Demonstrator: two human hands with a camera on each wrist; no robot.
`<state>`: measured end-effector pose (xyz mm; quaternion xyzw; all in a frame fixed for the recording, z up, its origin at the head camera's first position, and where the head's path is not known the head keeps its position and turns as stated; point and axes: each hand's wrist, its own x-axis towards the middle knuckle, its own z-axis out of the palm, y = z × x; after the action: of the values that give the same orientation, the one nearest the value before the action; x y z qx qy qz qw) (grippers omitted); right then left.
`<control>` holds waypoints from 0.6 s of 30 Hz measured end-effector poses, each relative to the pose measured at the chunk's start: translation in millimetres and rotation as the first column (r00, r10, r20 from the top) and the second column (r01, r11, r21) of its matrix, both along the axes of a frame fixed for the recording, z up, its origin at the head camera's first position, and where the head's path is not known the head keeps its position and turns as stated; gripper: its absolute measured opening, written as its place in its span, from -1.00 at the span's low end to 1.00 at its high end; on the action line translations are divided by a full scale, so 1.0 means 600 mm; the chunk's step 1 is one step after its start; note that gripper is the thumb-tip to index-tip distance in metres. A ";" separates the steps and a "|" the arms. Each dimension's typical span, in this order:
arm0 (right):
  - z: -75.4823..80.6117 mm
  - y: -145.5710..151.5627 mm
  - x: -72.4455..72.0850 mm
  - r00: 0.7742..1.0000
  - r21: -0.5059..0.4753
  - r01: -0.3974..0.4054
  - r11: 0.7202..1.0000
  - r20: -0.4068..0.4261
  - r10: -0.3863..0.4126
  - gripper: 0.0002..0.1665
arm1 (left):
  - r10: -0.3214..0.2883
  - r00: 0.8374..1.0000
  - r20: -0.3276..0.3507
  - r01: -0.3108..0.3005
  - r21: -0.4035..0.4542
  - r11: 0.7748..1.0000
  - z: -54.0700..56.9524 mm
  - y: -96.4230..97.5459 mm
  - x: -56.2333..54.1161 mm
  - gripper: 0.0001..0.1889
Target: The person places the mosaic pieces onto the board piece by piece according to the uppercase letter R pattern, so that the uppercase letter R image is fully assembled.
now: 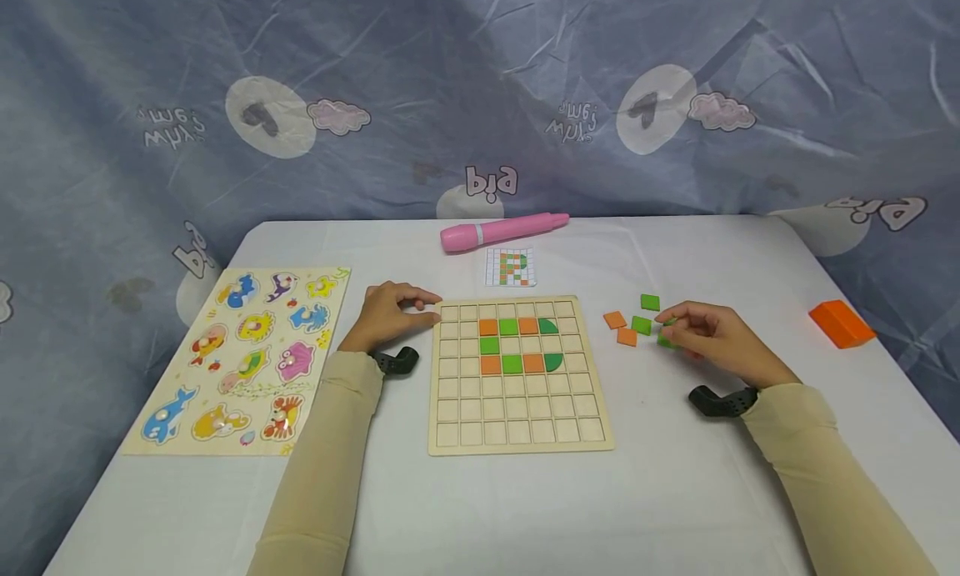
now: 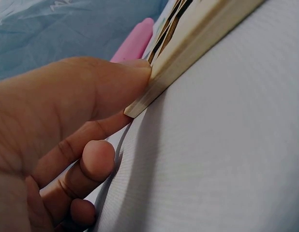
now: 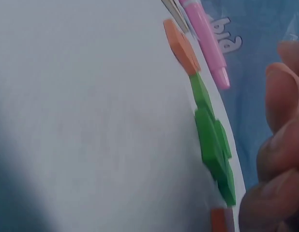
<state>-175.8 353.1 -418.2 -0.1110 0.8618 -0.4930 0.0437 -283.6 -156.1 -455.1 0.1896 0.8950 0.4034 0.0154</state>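
Note:
A square wooden grid board (image 1: 521, 409) lies on the table. Orange and light green square tiles and two dark green rounded pieces (image 1: 553, 362) fill several of its cells. At its far left corner, my left hand (image 1: 390, 313) pinches the edge between thumb (image 2: 125, 79) and index finger. To the board's right, my right hand (image 1: 705, 334) hovers with loosely bent fingers over loose green tiles (image 1: 641, 325). Two orange tiles (image 1: 615, 319) lie beside them. In the right wrist view, the green tiles (image 3: 210, 145) rest on the table, apart from the fingers (image 3: 280, 145).
A small pattern card (image 1: 511, 267) and a pink pen-like stick (image 1: 504, 231) lie behind the board. At left is an animal peg puzzle (image 1: 247, 368), close to the left sleeve. An orange block (image 1: 842, 323) sits near the table's right edge.

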 end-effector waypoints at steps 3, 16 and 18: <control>-0.004 0.014 0.005 1.000 -0.014 0.016 1.000 -0.003 -0.016 -0.78 | 0.000 1.000 -0.005 0.000 -0.007 1.000 -0.001 -0.001 -0.002 -0.67; -0.007 0.029 0.009 0.999 0.024 0.036 0.999 -0.003 -0.036 -0.73 | 0.002 1.000 0.004 -0.002 -0.003 1.000 -0.001 -0.001 -0.002 -0.66; -0.008 0.030 0.008 0.999 0.065 0.054 0.996 0.000 -0.054 -0.71 | 0.002 1.000 0.005 -0.002 0.000 1.000 -0.001 0.000 -0.001 -0.66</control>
<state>-170.8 371.1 -422.8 -0.0859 0.8801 -0.4657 0.0348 -284.3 -156.4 -455.7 0.1879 0.8951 0.4039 0.0172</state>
